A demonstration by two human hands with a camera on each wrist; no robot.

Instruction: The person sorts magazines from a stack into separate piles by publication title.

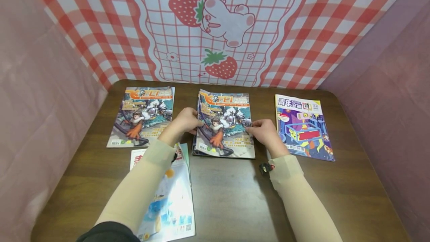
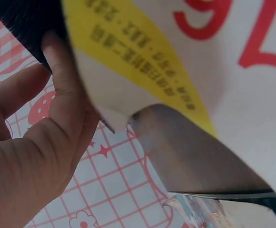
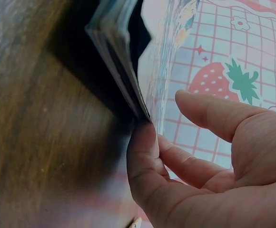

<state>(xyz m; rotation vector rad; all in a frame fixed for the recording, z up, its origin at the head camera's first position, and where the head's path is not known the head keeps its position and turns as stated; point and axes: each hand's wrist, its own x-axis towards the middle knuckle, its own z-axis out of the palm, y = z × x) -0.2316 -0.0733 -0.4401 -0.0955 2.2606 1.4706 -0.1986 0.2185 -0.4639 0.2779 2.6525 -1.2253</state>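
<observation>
A magazine (image 1: 225, 126) with an armoured-figure cover lies at the middle of the table, on top of another whose edge shows along its left and lower sides. My left hand (image 1: 186, 120) holds its left edge, with the thumb at the cover's border. From the opposite side my right hand (image 1: 265, 133) grips the right edge, thumb over the cover. In the right wrist view, a finger of the right hand (image 3: 190, 166) meets the corner of the layered pages (image 3: 123, 52). The left wrist view has the left hand (image 2: 38, 128) against a dark edge.
A magazine with the same cover (image 1: 142, 118) lies at the left, and a purple one (image 1: 304, 130) at the right. Below my left forearm is a pale blue magazine (image 1: 174, 204). A checked strawberry cloth (image 1: 215, 29) hangs behind the wooden table (image 1: 231, 197).
</observation>
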